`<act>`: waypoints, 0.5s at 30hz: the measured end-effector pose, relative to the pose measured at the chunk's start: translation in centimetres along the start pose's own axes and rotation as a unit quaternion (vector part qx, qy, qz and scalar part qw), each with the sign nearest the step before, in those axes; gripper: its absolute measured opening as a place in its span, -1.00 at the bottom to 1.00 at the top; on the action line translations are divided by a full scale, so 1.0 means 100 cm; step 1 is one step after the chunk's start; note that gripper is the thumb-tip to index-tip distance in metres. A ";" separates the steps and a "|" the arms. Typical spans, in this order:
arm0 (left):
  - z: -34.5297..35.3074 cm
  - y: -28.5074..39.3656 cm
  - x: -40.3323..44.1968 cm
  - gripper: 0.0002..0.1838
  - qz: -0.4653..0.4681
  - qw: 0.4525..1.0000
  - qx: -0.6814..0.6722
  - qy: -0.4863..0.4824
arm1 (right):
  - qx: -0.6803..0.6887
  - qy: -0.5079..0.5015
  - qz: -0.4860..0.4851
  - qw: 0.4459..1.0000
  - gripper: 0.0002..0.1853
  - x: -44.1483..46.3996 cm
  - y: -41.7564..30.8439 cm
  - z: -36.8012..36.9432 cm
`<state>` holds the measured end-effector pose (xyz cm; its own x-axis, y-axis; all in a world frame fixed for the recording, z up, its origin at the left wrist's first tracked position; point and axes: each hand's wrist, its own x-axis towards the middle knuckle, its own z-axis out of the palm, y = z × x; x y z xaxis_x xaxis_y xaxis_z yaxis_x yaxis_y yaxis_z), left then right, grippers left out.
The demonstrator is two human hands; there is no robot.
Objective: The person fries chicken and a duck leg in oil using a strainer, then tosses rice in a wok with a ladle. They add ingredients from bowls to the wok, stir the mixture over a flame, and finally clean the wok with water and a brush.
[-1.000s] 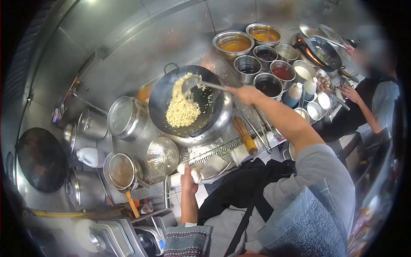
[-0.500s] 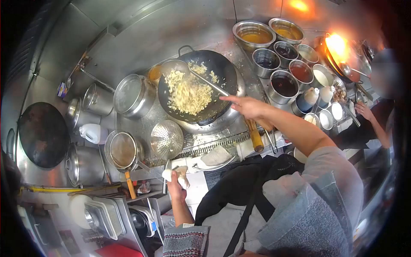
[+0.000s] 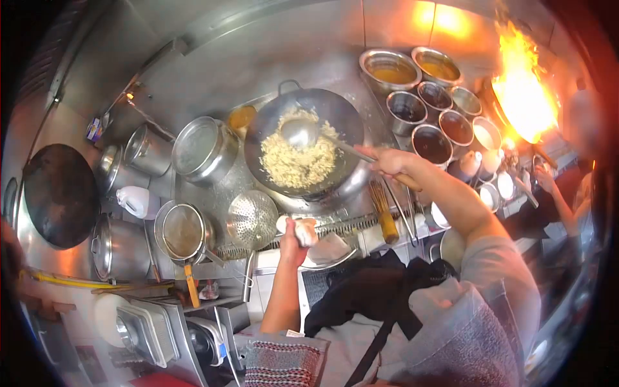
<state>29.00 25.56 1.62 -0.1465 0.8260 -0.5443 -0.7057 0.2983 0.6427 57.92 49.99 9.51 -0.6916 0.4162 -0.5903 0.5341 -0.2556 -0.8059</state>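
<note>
My right hand (image 3: 390,162) is wrapped round the handle of a ladle (image 3: 300,133). The ladle's round bowl is over a heap of pale fried rice (image 3: 300,169), in the upper middle of a dark wok (image 3: 351,122). A loop handle stands at the wok's far edge. Just below the wok, my left hand (image 3: 292,244) is closed on a bunched whitish cloth (image 3: 306,231), apart from the rim. A perforated metal skimmer (image 3: 253,219) rests left of that hand. A folded cloth (image 3: 330,250) lies to its right.
Tall flames (image 3: 525,90) rise from another burner at the right, where a co-worker's hand (image 3: 545,177) shows. Between stand several metal containers of sauces (image 3: 432,145). Lidded pots (image 3: 200,151) and a strainer (image 3: 182,231) are at left. A bamboo brush (image 3: 385,216) lies near my right forearm.
My left hand has moved up and right with the cloth, closer to the wok. My right hand has shifted right with the ladle. The rice has settled; the flames have grown much taller.
</note>
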 end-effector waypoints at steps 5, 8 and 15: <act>0.036 0.007 0.082 -0.54 -0.059 0.996 0.006 -0.066 | -0.391 0.325 0.020 0.861 0.01 0.059 -0.061 0.093; 0.027 0.009 0.136 -0.69 -0.082 0.994 0.007 -0.076 | -0.463 0.233 -0.004 0.855 0.05 0.038 -0.032 0.140; 0.033 0.002 0.111 -0.83 -0.036 0.998 -0.027 -0.040 | -0.512 0.261 0.130 0.808 -0.06 -0.119 -0.036 0.161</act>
<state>29.52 36.33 -2.53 -0.0393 0.8393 -0.5423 -0.7490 0.3344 0.5719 56.41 31.91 18.65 -0.3338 0.8448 -0.4183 0.9357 0.3506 -0.0386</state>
